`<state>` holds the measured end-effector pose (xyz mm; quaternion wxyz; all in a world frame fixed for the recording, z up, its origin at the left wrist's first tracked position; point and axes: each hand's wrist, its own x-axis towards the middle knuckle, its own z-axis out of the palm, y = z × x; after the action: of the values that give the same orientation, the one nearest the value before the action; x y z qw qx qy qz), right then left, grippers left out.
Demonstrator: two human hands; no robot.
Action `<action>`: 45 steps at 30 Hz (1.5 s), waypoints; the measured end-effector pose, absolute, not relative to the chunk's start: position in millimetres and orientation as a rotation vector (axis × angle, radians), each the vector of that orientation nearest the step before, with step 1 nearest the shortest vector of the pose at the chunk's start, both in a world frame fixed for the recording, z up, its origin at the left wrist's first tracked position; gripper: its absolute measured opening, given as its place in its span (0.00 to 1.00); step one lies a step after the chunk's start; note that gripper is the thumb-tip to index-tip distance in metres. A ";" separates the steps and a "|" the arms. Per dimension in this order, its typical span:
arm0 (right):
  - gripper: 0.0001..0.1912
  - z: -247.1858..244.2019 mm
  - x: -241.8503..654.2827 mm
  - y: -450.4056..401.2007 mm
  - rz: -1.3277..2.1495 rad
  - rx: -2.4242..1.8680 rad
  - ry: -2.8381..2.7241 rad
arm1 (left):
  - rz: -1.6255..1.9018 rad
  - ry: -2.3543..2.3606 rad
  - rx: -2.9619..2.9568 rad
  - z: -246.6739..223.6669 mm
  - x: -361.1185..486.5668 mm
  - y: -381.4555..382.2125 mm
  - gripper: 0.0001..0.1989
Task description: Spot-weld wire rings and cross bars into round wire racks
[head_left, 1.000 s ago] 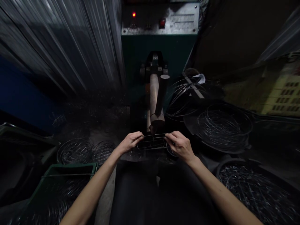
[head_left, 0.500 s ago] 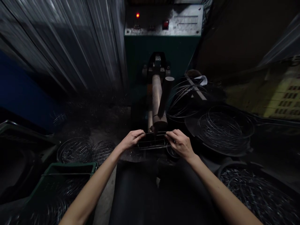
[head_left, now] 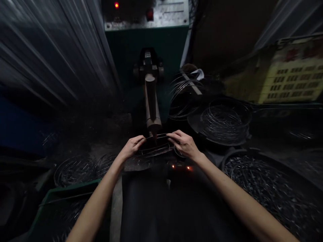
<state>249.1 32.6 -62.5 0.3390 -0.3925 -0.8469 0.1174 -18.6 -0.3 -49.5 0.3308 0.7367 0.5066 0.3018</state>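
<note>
Wire frame (head_left: 161,150) pinched by left grip (head_left: 132,146) and right grip (head_left: 184,144).

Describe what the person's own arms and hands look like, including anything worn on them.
The left hand and right hand are ungloved. Both forearms are bare, with no sleeve, watch or bracelet showing. The picture is too dim to rule out rings.

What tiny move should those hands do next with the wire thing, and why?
Maybe ease the wire frame slightly toward the person, away from the machine's rod. The left hand and right hand pinch it on either side, close to the rod's dark end, and two orange glowing specks show below the right hand, so a little more room seems wise.
</note>
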 end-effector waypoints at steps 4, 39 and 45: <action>0.13 -77.0 274.2 37.3 0.443 -1.137 -2.000 | 0.771 1.317 1.923 -50.2 -18.2 1.8 0.15; 0.12 -64.8 225.1 -13.2 0.484 -0.978 -2.399 | 0.470 1.747 2.088 -14.6 11.6 -64.7 0.15; 0.11 -42.6 224.8 -9.8 0.481 -0.960 -2.357 | 0.448 1.555 1.944 -3.9 17.4 -49.8 0.14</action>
<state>224.8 -9.8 -42.6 0.2722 -0.3568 -0.8756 0.1788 17.4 -49.8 -3.9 0.3013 0.7328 0.5863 0.1690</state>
